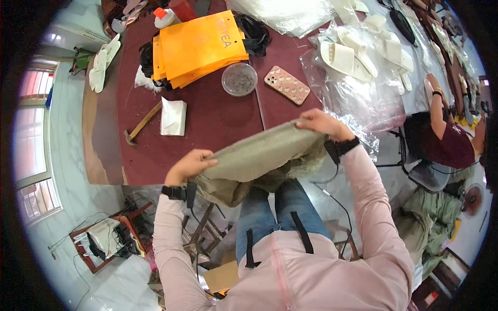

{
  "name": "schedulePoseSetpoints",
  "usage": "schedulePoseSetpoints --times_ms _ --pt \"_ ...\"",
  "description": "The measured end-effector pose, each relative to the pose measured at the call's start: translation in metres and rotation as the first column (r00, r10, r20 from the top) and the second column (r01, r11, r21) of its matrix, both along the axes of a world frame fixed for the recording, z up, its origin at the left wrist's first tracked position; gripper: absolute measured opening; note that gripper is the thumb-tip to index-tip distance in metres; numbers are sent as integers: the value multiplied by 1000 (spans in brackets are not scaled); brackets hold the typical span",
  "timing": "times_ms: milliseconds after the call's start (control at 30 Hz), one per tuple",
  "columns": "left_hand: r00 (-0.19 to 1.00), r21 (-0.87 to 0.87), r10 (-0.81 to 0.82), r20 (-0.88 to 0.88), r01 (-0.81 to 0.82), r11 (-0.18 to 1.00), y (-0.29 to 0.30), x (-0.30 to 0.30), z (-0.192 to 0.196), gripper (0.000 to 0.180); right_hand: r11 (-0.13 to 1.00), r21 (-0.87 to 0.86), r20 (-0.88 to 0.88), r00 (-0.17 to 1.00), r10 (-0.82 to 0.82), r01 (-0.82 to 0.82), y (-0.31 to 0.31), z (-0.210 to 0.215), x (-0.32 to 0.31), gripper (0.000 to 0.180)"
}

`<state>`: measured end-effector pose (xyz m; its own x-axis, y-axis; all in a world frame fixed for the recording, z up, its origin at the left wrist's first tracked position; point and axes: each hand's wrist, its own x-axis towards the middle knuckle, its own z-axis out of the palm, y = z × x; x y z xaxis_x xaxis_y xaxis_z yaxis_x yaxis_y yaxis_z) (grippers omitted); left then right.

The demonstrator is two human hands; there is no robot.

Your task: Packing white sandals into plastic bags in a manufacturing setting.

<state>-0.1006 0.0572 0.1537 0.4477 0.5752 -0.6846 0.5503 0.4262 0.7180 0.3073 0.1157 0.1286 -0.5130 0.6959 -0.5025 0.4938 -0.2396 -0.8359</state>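
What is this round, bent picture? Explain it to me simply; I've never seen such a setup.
There is no machine here: two bare hands do the work. A camera worn on the person's head looks down, and its fisheye lens bends straight edges. The left hand and right hand grip one edge of some olive-green material, which hangs in folds above the lap. On the dark red tabletop lie a hammer, a folded white paper, an orange stack, a round clear tub and a phone in a pink case. White slippers lie toward the upper right. Another person sits farther right.
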Motion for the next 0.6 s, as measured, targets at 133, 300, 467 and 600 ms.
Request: schedulePoseSetpoints --times_ms 133,300,467,600 --pt "995 139 83 60 -90 986 54 -10 -31 22 779 625 330 886 -325 52 43 -37 -42 29" --pt "946 491 192 -262 -40 870 75 -9 -110 25 631 766 552 630 -546 -124 42 -88 -97 38" --pt "958 365 214 -190 -133 921 73 -21 -136 27 399 878 69 755 -652 265 74 -41 -184 78" --pt "968 310 229 -100 -188 932 78 -23 -139 26 620 784 494 634 -595 -28 106 -47 -219 84"
